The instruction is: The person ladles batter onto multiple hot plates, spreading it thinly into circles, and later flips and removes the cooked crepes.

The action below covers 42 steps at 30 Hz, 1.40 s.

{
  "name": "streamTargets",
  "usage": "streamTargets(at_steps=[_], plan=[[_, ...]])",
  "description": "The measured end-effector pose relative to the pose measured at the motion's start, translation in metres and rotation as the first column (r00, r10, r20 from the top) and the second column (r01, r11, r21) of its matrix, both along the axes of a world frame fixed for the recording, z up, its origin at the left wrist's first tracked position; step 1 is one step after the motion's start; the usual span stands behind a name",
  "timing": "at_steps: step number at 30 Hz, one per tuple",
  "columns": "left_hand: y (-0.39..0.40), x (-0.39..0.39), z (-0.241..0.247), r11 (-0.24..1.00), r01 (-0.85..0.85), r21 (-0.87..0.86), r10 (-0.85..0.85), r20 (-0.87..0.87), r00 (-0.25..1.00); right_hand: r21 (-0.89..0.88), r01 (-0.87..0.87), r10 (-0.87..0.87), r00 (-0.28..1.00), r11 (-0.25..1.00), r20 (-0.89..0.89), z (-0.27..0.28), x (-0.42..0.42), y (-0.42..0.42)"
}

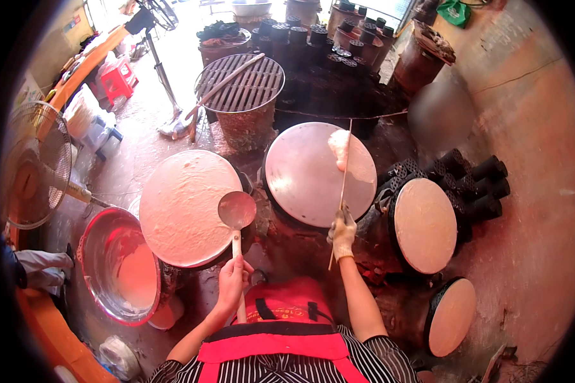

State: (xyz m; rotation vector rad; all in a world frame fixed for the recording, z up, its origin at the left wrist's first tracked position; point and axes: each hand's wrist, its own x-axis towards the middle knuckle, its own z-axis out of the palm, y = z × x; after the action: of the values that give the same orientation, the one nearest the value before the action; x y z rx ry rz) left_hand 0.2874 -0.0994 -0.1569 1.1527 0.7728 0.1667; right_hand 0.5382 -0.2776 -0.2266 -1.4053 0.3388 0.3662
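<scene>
My left hand [233,282] is bare and grips the wooden handle of a round metal ladle [237,209], whose bowl hangs over the right edge of a round griddle covered with pale batter [187,210]. My right hand [342,234], in a light glove, holds a thin wooden stick [346,177]. The stick lies across a bare-looking round metal griddle [302,177]. Beside the stick is a lump of wet batter [339,147], with a thin film of batter to its right. Left of the batter-covered griddle stands a red basin [84,268] with pale batter inside.
At right are two more batter-covered griddles [425,225] [453,317] and stacked black coal briquettes [479,191]. A barrel stove with a slatted rack [242,86] and long stick stands ahead. More briquettes [297,38] are behind. A pedestal fan [38,167] and a person's legs [45,268] are at left.
</scene>
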Motion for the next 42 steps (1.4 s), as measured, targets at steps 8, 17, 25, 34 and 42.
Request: streamTargets(at_steps=[8,17,25,34,42], plan=[[-0.037,0.01,0.001,0.96,-0.252,-0.121,0.254,0.0,0.967,0.016,-0.399,0.4,0.916,0.917,-0.041,0.056,0.023,-0.028],[-0.098,0.037,0.001,0.963,-0.246,-0.112,0.24,-0.065,0.969,-0.09,-0.406,0.414,0.906,0.909,0.094,0.009,0.058,-0.05],[-0.145,0.033,0.0,0.916,-0.395,-0.074,0.38,-0.156,0.912,-0.104,-0.614,0.612,0.789,0.783,-0.05,0.046,0.087,-0.103],[-0.16,0.03,-0.006,0.842,-0.522,-0.134,0.507,-0.135,0.851,-0.091,-0.8,0.798,0.599,0.593,-0.066,0.055,0.114,-0.099],[-0.151,0.032,0.016,0.823,-0.564,-0.061,0.558,-0.093,0.825,-0.071,-0.657,0.659,0.752,0.751,0.012,0.045,0.183,-0.111]])
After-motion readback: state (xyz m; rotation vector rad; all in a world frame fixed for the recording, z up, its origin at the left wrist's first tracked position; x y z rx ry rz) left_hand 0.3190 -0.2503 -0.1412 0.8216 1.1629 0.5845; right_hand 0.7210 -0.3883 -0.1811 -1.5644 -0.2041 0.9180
